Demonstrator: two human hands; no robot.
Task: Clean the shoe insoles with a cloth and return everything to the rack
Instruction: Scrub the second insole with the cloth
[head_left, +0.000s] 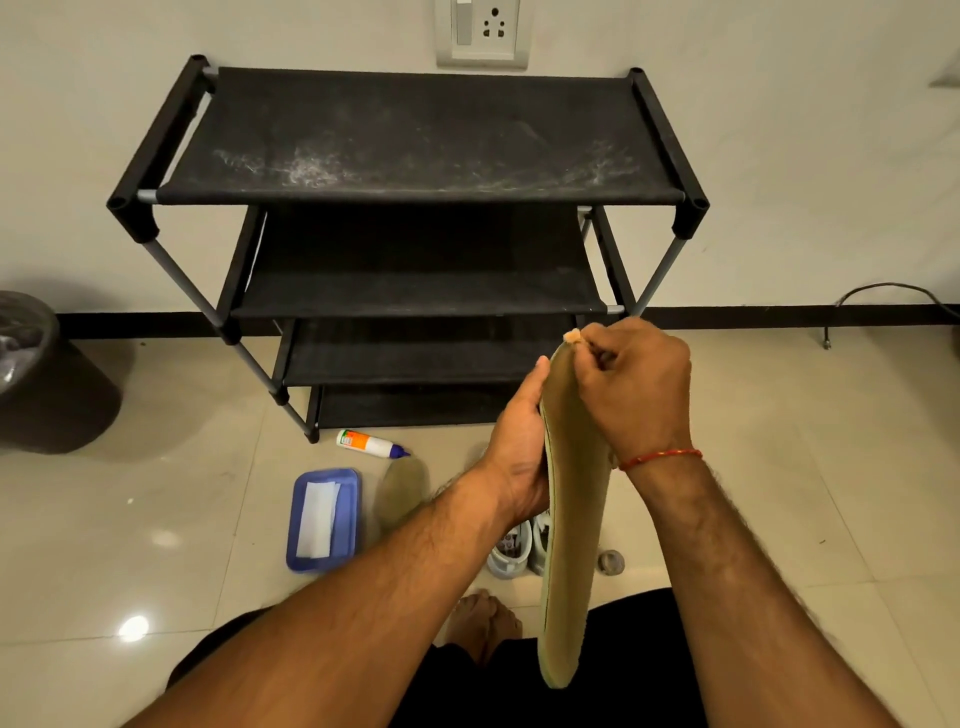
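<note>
Olive-tan insole (571, 545) stands nearly upright in both hands, its top end at 12 o'clock and its lower end at 6, over the person's lap; the left hand (519, 447) grips its left edge, thumb and fingers curled round it; the right hand (634, 384), fingers curled, pinches a small pale wad (571, 338) at the insole's top end, and whether that is cloth or part of the insole cannot be told; a red thread (660, 457) circles the right wrist. Behind the insole, at 6 o'clock from the left hand, a pair of pale shoes (511, 551) sits on the tiled floor; a bare foot (483, 623) shows below them. At 9 o'clock from the left hand a second insole (402, 491) lies flat; further at 9 lies a blue tray (298, 519) holding a white cloth (317, 519); a white bottle (369, 443) lies at 12 o'clock from the tray. The black rack (415, 135) stands against the wall at 12 o'clock from the hands, its top shelf dusty; a dark bin (47, 374) is far at 9.
</note>
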